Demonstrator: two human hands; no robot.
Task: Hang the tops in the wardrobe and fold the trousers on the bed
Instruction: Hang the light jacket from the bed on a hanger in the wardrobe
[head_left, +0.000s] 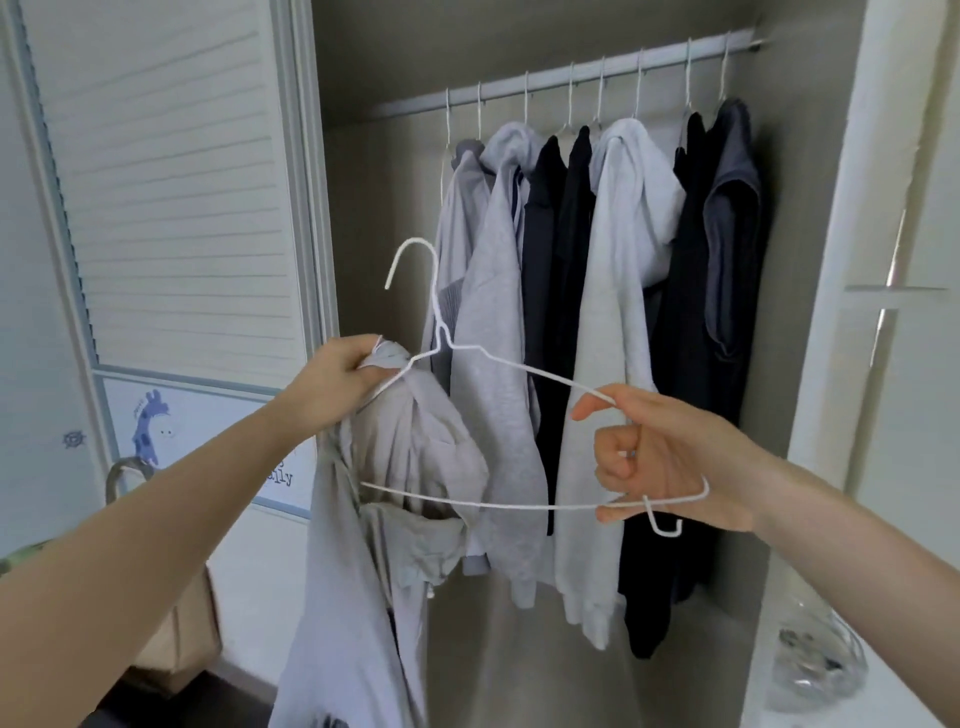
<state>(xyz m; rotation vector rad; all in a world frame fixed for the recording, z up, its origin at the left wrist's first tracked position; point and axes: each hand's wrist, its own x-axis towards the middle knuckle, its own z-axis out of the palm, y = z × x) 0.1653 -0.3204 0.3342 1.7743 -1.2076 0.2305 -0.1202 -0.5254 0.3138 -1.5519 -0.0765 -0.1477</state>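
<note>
The left hand (340, 371) pinches a bunched fold of a pale grey top (395, 467) at its upper edge, and the right hand (670, 462) curls round the right end of a white wire hanger (493, 358), whose left arm is tucked into the cloth while the hook stands free above. The top hangs in front of the open wardrobe, most of it drooping below the hanger. The likeliest slip is the cloth sliding off the thin wire: only one arm seems to be inside the top, so if the left hand lets go early the weight would probably drag the garment down. The bunched fabric could also snag the wire and twist the neck. A small hook at the hanger's right corner, just below the right hand, might catch a sleeve. On the rail (571, 78) hang eight or so tops (597, 260), grey and dark, packed close; the open space lies at the rail's left end. A slatted door (171, 197) stands left, a brown paper bag (176, 644) sits below it, and a clear plastic item (815, 670), blurred, lies at lower right.
</note>
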